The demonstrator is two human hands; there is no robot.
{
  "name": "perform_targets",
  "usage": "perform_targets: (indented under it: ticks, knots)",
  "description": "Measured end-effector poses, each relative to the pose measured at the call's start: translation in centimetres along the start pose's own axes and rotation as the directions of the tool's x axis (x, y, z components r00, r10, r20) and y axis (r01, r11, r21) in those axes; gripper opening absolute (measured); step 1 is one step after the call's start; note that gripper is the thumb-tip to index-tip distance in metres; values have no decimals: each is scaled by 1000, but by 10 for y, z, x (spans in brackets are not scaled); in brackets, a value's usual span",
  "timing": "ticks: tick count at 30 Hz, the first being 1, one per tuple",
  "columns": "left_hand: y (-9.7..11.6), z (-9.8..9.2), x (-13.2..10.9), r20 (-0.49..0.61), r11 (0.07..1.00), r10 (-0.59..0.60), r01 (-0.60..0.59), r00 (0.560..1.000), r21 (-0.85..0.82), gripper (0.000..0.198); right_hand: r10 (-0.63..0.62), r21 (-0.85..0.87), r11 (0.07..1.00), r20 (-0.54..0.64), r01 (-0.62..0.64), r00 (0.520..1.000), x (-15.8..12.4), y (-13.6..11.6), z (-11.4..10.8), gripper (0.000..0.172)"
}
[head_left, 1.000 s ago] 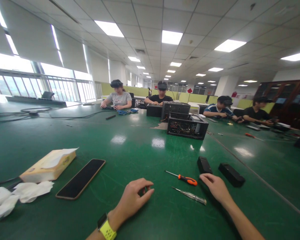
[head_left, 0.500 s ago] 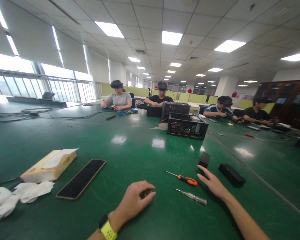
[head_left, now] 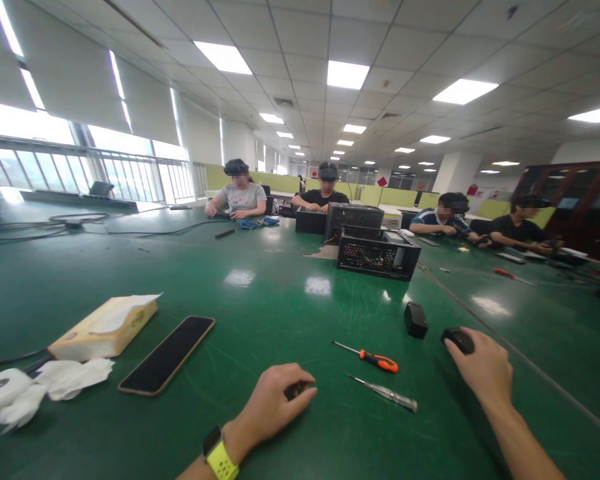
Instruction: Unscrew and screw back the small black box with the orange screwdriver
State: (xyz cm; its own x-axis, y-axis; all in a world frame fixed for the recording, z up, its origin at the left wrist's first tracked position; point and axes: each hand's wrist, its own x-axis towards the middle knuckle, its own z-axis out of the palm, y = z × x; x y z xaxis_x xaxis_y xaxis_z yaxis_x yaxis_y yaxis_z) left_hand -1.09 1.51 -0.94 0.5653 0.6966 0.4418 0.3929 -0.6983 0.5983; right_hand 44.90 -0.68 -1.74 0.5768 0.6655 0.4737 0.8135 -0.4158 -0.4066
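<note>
My right hand [head_left: 485, 367] is closed around the near part of a long black block [head_left: 457, 339], thumb on its left side and fingers over the top; my palm hides much of it. To its left a smaller black block [head_left: 417, 320] stands apart on the green table. My left hand [head_left: 285, 397], a yellow-green watch band at the wrist, rests on the tabletop with loosely curled fingers, thumb and forefinger apart, nothing in it. Between my hands lie an orange-and-black screwdriver [head_left: 379, 361] and a slim screwdriver with a clear handle [head_left: 387, 395].
A phone [head_left: 167, 357], a tissue pack [head_left: 105, 327] and crumpled tissues [head_left: 70, 380] lie at the left. Farther off stand open black computer cases [head_left: 377, 257]. Several people sit across the table. Cables [head_left: 70, 223] run along the far left.
My right hand has moved right, from beside the smaller black block onto the long one, and closed on it. The smaller block has turned slightly. My left hand stays put.
</note>
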Motion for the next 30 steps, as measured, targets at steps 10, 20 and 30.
perform_targets:
  ticks: [10,20,30]
  knots:
    - [-1,2,-1,-10,1000,-24,24,1000,7,14,272,-95,962,211,-258,939,6,39,-14,66]
    - [0,2,-1,-15,1000,-5,5,1000,-21,15,-267,450,888,345,91,900,-19,-24,-37,51]
    - [5,-2,-2,120,984,50,-28,991,-179,82,-783,657,613,429,439,451,-119,-140,-43,52]
